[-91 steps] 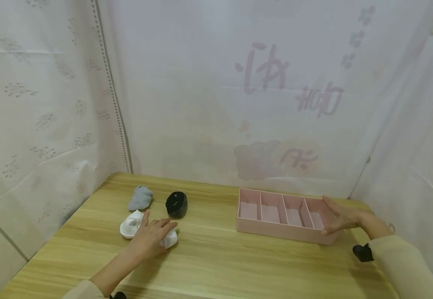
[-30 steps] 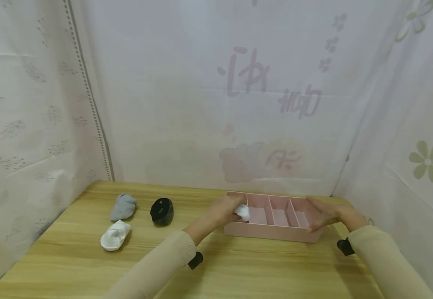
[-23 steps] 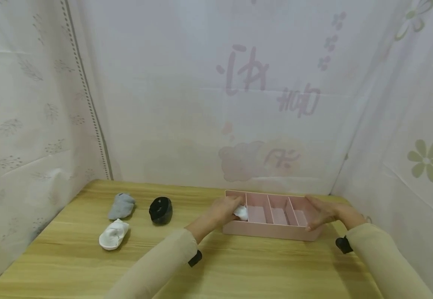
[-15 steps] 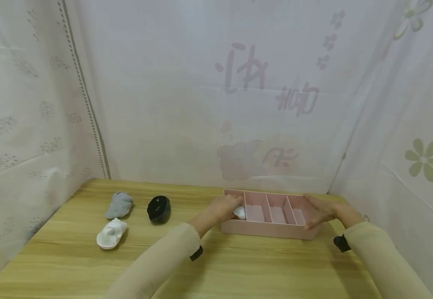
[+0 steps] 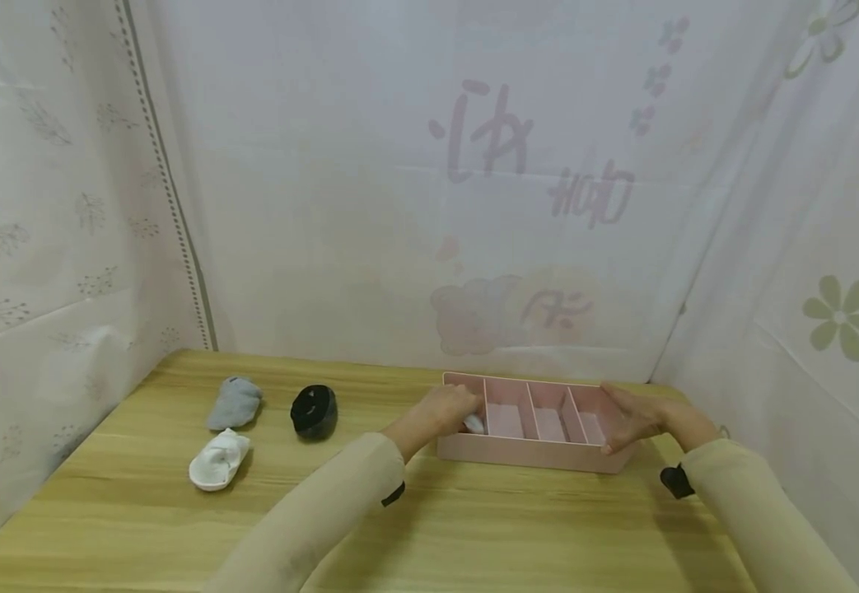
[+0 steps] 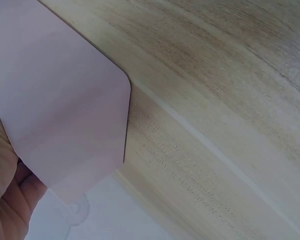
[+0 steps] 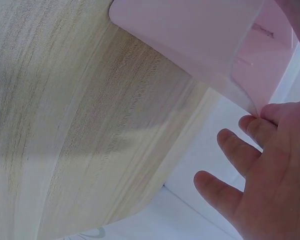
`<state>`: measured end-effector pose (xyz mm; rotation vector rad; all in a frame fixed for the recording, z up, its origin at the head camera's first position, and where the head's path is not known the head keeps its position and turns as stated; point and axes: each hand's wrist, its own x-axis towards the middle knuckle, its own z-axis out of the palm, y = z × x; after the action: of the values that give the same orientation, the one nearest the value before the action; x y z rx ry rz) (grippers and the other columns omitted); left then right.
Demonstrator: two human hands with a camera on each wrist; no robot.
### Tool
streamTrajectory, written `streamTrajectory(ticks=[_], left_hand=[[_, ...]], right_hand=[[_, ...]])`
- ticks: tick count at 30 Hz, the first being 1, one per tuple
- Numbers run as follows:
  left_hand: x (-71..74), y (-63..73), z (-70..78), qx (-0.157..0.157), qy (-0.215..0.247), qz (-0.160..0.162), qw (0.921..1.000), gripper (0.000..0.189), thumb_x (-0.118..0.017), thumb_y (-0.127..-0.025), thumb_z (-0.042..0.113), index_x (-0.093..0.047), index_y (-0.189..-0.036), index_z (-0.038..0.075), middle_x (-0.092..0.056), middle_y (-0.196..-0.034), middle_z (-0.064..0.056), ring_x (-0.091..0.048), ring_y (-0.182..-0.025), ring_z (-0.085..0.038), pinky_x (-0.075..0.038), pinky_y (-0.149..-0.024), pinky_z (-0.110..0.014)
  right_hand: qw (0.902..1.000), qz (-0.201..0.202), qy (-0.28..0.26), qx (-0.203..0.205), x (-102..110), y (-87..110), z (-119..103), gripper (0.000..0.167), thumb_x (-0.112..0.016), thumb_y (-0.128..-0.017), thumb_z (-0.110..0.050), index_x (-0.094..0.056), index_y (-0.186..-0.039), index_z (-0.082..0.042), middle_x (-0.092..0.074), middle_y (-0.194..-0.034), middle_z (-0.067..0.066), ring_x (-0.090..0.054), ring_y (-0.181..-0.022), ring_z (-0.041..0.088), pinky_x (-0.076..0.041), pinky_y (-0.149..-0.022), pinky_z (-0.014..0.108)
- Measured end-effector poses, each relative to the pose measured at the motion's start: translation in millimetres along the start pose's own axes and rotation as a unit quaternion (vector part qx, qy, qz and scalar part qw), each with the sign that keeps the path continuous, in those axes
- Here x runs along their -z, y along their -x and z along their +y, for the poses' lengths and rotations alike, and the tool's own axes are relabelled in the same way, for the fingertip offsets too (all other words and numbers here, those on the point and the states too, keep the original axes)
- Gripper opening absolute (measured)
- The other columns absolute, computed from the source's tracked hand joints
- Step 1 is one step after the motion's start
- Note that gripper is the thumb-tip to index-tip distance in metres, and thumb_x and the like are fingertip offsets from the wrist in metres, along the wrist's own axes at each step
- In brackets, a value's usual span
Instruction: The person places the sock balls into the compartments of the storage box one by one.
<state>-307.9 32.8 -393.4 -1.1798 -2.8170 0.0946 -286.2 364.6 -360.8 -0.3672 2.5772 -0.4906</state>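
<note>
A pink divided storage box (image 5: 533, 453) stands on the wooden table, its compartments in a row. My left hand (image 5: 444, 412) reaches into its leftmost compartment and holds a folded white sock (image 5: 473, 424), mostly hidden beneath the fingers. In the left wrist view, the box's outer wall (image 6: 65, 95) hides the fingertips of that hand (image 6: 10, 185). My right hand (image 5: 632, 420) grips the box's right end, thumb toward the front and fingers toward the back. Seen from the right wrist, some fingers (image 7: 240, 155) spread out beside the rim.
On the left of the table (image 5: 429, 535) lie a folded grey sock (image 5: 235, 403), another folded white sock (image 5: 219, 459) and a rolled black sock (image 5: 314, 412). A patterned cloth curtain (image 5: 340, 206) hangs behind the table and along both sides.
My left hand picked up a white sock from the left and carried it right into the leftmost compartment, where it has sunk lower. My right hand has stayed on the box.
</note>
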Motion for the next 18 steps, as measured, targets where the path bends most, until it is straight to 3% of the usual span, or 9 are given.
streamTrajectory(ticks=[18], left_hand=[[-2.3, -1.1, -1.2, 0.007, -0.004, -0.006, 0.9999, 0.015, -0.078, -0.078, 0.023, -0.066, -0.087, 0.019, -0.068, -0.093, 0.004, -0.065, -0.088, -0.014, -0.052, -0.070, -0.027]], right_hand=[[0.9999, 0.006, -0.011, 0.010, -1.6, -1.7, 2.8, 0.122, -0.081, -0.071, -0.035, 0.004, -0.142, 0.016, 0.001, -0.145, 0.042, -0.007, -0.132, 0.058, -0.016, -0.104, 0.067]])
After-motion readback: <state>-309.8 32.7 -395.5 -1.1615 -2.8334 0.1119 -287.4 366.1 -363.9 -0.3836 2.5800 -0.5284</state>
